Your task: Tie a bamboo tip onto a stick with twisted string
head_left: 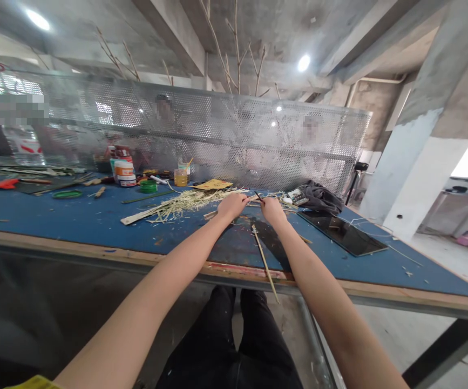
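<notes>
Above the blue table top (189,243), my left hand (232,206) is closed, its fingertips pinching the end of a thin pale strip (253,198) that looks like bamboo. My right hand (273,210) is wrapped round a slim dark tool (258,195), whose tip points up and left toward the strip. Whether the tool is a knife I cannot tell. Just left of my left hand lies a heap of pale green shavings (189,202) with a flat split piece (136,217) under it. A thin stick (264,258) overhangs the front edge between my forearms.
A black glassy panel (339,231) and a dark grey cloth (321,198) lie at right. Paint tubs (125,174), a green lid (148,186) and a jar of yellow liquid (180,177) stand at left. A perforated metal screen (217,140) borders the back.
</notes>
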{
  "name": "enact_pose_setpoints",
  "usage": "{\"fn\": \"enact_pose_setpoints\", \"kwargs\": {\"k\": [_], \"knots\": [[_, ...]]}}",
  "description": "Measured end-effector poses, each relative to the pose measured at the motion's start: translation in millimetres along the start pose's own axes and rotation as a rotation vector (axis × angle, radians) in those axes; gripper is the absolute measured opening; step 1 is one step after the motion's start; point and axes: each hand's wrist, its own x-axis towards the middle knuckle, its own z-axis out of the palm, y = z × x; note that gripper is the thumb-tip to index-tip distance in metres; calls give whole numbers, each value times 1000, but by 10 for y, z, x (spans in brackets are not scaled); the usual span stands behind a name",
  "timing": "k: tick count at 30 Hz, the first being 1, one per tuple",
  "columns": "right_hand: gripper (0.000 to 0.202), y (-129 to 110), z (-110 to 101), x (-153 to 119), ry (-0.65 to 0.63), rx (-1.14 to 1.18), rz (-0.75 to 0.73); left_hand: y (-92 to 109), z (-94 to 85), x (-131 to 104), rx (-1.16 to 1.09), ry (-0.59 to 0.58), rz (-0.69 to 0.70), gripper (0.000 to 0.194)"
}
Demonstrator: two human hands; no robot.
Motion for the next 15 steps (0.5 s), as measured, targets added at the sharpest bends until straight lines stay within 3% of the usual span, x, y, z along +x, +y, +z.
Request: {"fn": "enact_pose_setpoints", "kwargs": {"k": [9, 15], "knots": [[29, 32, -49, -23, -8, -6, 22, 103, 19, -18, 79, -20, 21, 37], [30, -26, -5, -10, -9, -3, 6, 15, -8, -6, 92, 9, -23, 42]]}}
